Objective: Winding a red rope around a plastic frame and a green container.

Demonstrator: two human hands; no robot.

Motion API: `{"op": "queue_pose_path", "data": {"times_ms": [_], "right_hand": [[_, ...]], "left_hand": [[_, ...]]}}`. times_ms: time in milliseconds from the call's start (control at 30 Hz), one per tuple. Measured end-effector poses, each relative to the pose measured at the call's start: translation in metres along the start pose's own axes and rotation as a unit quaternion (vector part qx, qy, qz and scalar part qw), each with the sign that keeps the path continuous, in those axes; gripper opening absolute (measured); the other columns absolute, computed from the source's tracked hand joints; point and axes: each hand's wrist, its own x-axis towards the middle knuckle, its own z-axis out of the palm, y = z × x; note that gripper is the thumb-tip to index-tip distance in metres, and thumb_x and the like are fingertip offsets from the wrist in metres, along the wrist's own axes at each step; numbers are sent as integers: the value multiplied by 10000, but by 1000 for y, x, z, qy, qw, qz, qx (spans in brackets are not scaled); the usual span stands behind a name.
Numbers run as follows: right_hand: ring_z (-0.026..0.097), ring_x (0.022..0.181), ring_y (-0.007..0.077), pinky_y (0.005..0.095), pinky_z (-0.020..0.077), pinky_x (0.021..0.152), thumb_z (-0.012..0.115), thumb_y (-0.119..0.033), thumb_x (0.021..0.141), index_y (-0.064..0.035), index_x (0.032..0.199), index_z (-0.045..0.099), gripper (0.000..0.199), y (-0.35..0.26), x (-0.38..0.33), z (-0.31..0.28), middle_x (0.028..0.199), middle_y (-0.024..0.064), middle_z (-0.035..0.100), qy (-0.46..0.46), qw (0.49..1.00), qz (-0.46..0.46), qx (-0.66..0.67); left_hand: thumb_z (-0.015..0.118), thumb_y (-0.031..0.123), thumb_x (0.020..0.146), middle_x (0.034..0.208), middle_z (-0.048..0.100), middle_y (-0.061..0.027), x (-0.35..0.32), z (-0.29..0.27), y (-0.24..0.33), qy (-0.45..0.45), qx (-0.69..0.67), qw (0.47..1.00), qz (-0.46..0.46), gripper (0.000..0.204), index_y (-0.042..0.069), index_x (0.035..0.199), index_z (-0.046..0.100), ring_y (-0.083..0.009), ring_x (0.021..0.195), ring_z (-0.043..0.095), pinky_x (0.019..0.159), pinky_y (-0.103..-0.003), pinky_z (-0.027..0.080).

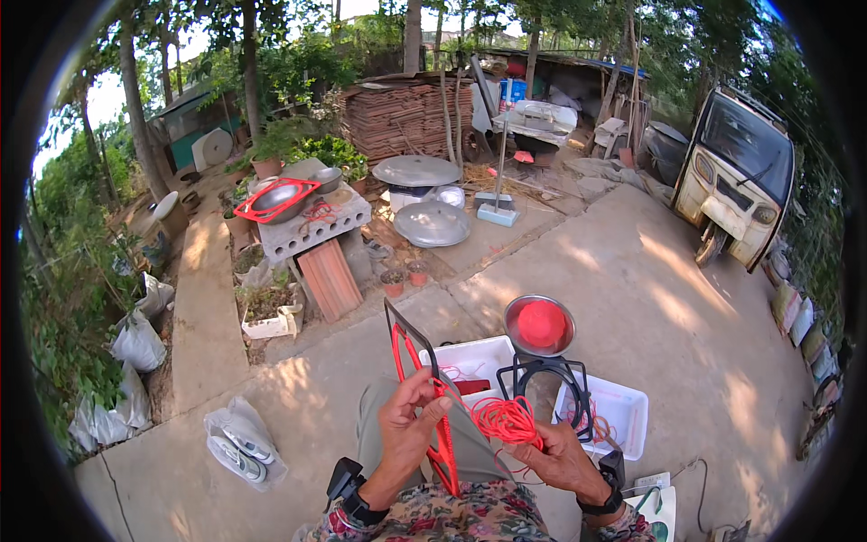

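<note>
1. A red and black angular wire-like frame (424, 397) is standing nearly upright in the near centre, above the person's lap; its top corner is pointing up and left.
2. The left hand (411, 425) is closing its fingers around the middle of this frame, with the thumb pressing on the near side.
3. A tangled bundle of thin red cord (506, 420) is sitting just right of the frame, touching it.
4. The right hand (560, 461) is gripping the cord bundle from below, fingers curling partly shut around the strands.
5. Both wrists are wearing black strapped devices.
6. Two white rectangular plastic trays (623, 415) are lying on the concrete just beyond the hands; a black wire frame (551, 379) is standing between them.
7. A round metal basin holding a red dome-shaped object (539, 325) is resting farther out, behind the trays.
8. A pair of grey shoes on a clear plastic bag (239, 443) is lying to the near left.
9. At far left, a grey concrete block stand (312, 226) is bearing a metal bowl with a red frame across it.
10. A cream three-wheeled vehicle (736, 176) is parking at far right.
</note>
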Motion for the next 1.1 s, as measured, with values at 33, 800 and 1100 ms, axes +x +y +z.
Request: {"op": "queue_pose_path", "data": {"times_ms": [33,800,1100], "right_hand": [[502,573,125,283,418,541,629,-217,892,-27,1092,615,276,-7,0,0,679,49,590,-43,998,-16,34],[546,565,289,383,403,513,698,-177,764,-47,1041,505,362,-78,105,-22,678,109,535,-20,936,-289,-199],[535,864,241,381,391,835,590,-121,772,-62,844,564,97,-10,153,-18,769,91,513,-100,768,-428,-466]], "left_hand": [[702,42,826,880,609,5,-1,-2,1,16,-6,1000,-1,405,-10,1201,556,-60,787,543,701,-213,440],[579,188,941,817,647,-51,23,-29,27,35,76,994,65,255,-44,1022,646,-104,728,588,674,-234,478],[565,160,945,870,640,-74,41,-34,22,54,145,985,77,216,-36,948,656,-103,733,581,627,-230,477]]}}
